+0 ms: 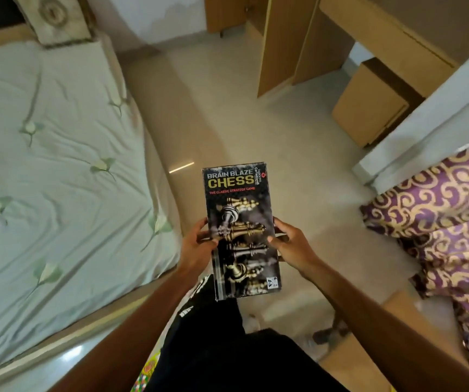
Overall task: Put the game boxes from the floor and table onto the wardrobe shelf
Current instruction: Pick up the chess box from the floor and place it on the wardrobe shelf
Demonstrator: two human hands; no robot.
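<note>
Two bare arms reach out in front of the person. The left hand point(196, 244) grips the left edge of the chess box point(240, 230), thumb on top. The right hand point(290, 244) grips the right edge the same way. The box is up in the air over the floor point(227, 108), between the bed point(52, 165) and a purple cloth point(439, 222)

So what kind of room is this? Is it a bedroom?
Probably a bedroom: there's a big bed with a pale green sheet, a pillow at its head, and wooden cupboards across the floor. The left hand and right hand hold a chess box.
</note>
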